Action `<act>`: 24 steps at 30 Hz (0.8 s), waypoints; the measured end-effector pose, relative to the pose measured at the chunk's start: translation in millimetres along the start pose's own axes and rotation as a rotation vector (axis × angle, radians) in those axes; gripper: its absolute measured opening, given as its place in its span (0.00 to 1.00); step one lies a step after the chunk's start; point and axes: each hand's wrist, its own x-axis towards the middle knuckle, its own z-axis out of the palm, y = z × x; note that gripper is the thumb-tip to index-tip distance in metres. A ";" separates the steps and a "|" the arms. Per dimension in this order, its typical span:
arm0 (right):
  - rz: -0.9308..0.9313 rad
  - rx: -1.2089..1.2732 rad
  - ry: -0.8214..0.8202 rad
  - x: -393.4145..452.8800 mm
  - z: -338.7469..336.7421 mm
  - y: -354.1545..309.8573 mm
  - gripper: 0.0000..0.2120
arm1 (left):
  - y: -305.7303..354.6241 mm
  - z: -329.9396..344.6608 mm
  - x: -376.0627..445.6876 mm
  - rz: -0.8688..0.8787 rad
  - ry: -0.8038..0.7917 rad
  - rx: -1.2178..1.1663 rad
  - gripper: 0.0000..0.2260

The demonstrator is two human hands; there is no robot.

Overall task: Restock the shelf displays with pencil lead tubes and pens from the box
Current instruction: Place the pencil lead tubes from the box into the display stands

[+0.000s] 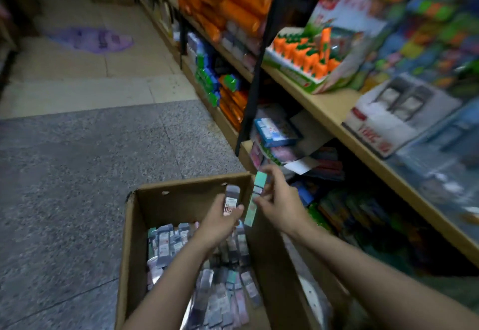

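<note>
An open cardboard box (181, 195) stands on the floor below me, holding several small packs of lead tubes (220, 291) in grey, pink and teal. My left hand (220, 223) grips a grey pack with a red label (231, 201) above the box. Just right of it, my right hand (281, 197) pinches a long teal pack (255, 200) over the box's right wall. The view is blurred by motion.
Wooden shelves (321, 104) run along the right with an orange-and-green display tray (305, 55), a white display box (388, 120) and stacked orange packs (233, 6). Lower shelves hold boxed goods (274, 130). Grey speckled floor (77, 174) lies to the left.
</note>
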 end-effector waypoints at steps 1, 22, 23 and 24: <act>-0.033 -0.025 0.038 -1.1 -24.2 -11.0 0.23 | 20.1 7.7 -6.3 0.058 -0.019 -0.018 0.09; 0.050 -0.249 0.564 -107.4 -329.3 -35.7 0.21 | 224.9 205.3 -84.2 0.362 -0.353 -0.055 0.10; 0.051 -0.268 0.594 -108.5 -339.0 -31.0 0.20 | 229.1 211.3 -83.7 0.320 -0.313 -0.075 0.10; 0.051 -0.307 0.622 -109.5 -347.9 -26.5 0.19 | 233.2 217.0 -83.0 0.281 -0.273 -0.100 0.11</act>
